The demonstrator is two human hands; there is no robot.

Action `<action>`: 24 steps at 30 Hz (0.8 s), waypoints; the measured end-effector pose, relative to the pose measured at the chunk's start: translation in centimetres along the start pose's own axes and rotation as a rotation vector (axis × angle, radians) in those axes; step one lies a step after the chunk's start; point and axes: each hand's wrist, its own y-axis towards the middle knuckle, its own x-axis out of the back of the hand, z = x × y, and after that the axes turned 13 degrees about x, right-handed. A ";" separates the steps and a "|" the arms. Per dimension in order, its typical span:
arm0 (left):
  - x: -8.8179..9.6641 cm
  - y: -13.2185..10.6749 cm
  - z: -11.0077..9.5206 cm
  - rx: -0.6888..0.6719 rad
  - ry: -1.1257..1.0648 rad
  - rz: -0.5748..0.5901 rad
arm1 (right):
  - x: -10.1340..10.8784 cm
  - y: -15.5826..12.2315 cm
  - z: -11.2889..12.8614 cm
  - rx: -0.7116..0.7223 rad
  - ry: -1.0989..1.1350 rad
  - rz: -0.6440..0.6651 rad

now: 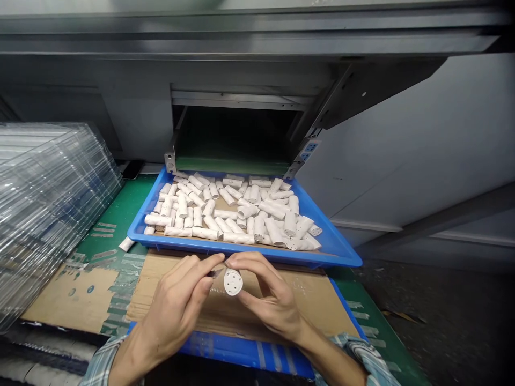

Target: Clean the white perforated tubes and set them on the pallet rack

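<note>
My right hand (269, 297) grips a white cylinder (233, 282) between thumb and fingers. The cylinder's round end, pierced with several small holes, faces me. My left hand (177, 300) is closed in a pinch just left of it, its index fingertip close to the cylinder's upper edge. A small dark sliver shows between the left thumb and index finger, too little of it to name. Behind both hands, a blue tray (341, 247) holds many similar white cylinders (207, 233), lying and leaning in a loose heap.
Cardboard (317, 300) covers the work surface under my hands. One loose cylinder (126, 244) lies outside the tray's left corner. Clear plastic trays (48, 177) are stacked at left. Behind the blue tray, a green conveyor belt (233, 163) comes from a machine opening; a socket strip (309, 150) sits beside it.
</note>
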 end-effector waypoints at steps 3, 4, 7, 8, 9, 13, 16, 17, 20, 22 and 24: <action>-0.2 -0.4 -0.5 -0.044 0.054 -0.049 | -0.1 0.2 0.3 0.049 -0.075 -0.023; -0.3 -0.5 -0.7 -0.053 0.058 -0.059 | -0.1 0.3 0.4 0.052 -0.086 -0.031; -0.6 -0.5 -1.1 -0.068 0.066 -0.071 | -0.1 0.4 0.5 0.058 -0.105 -0.037; -0.6 -0.4 -1.2 -0.073 0.068 -0.075 | 0.0 0.4 0.5 0.059 -0.109 -0.036; -0.6 -0.4 -1.2 -0.075 0.070 -0.076 | 0.0 0.4 0.5 0.061 -0.111 -0.033; -0.6 -0.3 -1.2 -0.068 0.096 -0.082 | 0.0 0.3 0.4 0.060 -0.127 -0.031; -0.7 -0.4 -1.1 -0.070 0.104 -0.092 | -0.1 0.3 0.5 0.064 -0.140 -0.032; -0.7 -0.4 -1.1 -0.073 0.101 -0.095 | -0.1 0.3 0.5 0.066 -0.141 -0.030; -0.7 -0.3 -1.0 -0.086 0.095 -0.106 | -0.1 0.3 0.5 0.063 -0.140 -0.031; -0.7 -0.3 -1.0 -0.092 0.096 -0.110 | -0.1 0.3 0.6 0.057 -0.138 -0.033; -0.7 -0.3 -0.9 -0.099 0.094 -0.109 | -0.1 0.3 0.5 0.054 -0.134 -0.032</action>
